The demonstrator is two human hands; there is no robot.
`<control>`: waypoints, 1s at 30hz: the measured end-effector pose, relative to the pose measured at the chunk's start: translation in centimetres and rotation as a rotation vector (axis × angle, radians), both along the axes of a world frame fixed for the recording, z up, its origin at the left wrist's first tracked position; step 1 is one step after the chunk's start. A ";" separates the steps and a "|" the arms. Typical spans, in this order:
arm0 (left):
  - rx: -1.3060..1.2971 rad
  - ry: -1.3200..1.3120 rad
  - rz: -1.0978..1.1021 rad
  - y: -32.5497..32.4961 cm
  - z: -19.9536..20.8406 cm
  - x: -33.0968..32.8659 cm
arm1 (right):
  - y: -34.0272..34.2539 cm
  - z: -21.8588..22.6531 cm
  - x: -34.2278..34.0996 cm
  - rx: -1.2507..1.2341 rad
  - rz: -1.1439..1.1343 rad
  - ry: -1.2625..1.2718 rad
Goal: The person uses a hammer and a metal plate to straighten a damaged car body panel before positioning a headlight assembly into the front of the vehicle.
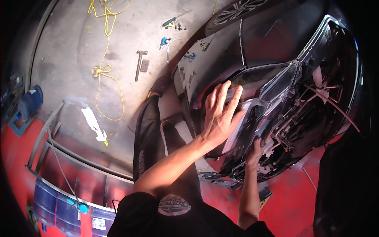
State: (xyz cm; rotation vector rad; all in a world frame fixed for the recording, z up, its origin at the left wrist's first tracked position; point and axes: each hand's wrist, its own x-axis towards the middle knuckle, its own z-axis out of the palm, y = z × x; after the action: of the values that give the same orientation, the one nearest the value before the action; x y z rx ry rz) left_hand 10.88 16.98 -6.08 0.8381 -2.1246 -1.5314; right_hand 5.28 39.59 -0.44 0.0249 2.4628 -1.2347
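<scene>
A dark, glossy car (223,53) fills the right side, its front end nearest me. My left hand (221,112) lies palm down with fingers spread on the front corner, just below the headlight (278,85). Beside its fingertips runs the seam between the bodywork and the lamp. Lower and to the right, my right hand (254,152) reaches in at the front edge, among dark parts of the exposed front end (282,138). Its thumb shows pointing upward, while its other fingers are mostly hidden. What it touches there is too dark to make out.
On the grey floor lie a hammer (139,65), a small block (145,65), a screwdriver (169,21), a blue-handled tool (164,41) and a yellow cord (98,89). A metal rack (75,154) with large blue water bottles (67,211) stands at lower left.
</scene>
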 end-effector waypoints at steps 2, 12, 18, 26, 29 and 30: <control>0.039 -0.014 0.017 -0.2 -0.4 1.1 | -0.1 0.3 0.0 -0.102 -0.104 -0.167; -0.034 -0.029 0.025 -5.7 -5.4 0.6 | 1.7 -0.6 0.0 -0.161 -0.170 -0.120; -0.354 -0.008 -0.154 -9.1 -6.4 -1.5 | 1.6 -0.8 -0.3 -0.230 -0.120 -0.136; -0.538 0.092 -0.127 -9.1 -7.6 -1.5 | 1.7 -0.4 -0.4 -0.260 -0.141 -0.216; -0.563 0.124 -0.110 -9.3 -7.8 -1.6 | 2.6 -1.0 -0.2 -0.307 -0.172 -0.151; -0.538 0.136 -0.119 -9.3 -7.9 -1.4 | 2.9 -1.1 -0.2 -0.303 -0.172 -0.150</control>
State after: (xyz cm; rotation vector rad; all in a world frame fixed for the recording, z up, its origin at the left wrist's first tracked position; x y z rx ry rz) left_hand 9.44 7.63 -13.94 0.4120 -2.3457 -0.9484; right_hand 5.10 42.47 -1.53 0.2430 2.1603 -1.6050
